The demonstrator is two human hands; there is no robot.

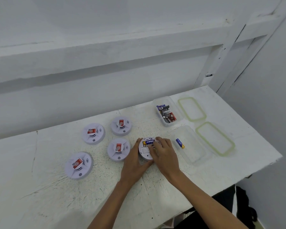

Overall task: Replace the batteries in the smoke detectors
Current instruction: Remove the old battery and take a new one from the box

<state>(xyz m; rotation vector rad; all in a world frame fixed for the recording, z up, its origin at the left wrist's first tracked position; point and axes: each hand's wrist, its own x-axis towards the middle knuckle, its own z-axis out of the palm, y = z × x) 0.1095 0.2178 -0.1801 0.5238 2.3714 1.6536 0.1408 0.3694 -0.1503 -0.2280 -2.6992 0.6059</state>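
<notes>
I count four round white plastic smoke detectors [93,133] [121,125] [118,149] [79,165] lying face-up, red-labelled. A fifth detector [145,150] lies back-up, blue battery [149,142] seated. Loose blue-and-yellow battery [180,143] lies right of it; mixed batteries [166,113] fill a clear tub.

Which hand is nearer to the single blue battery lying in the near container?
Right. The right hand sits just left of the blue battery; the left hand is farther left, behind the detector.

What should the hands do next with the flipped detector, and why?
Probably lift out the second battery. The left hand steadies the flipped detector while the right hand rests on its blue battery; one blue battery already lies in the near container.
</notes>
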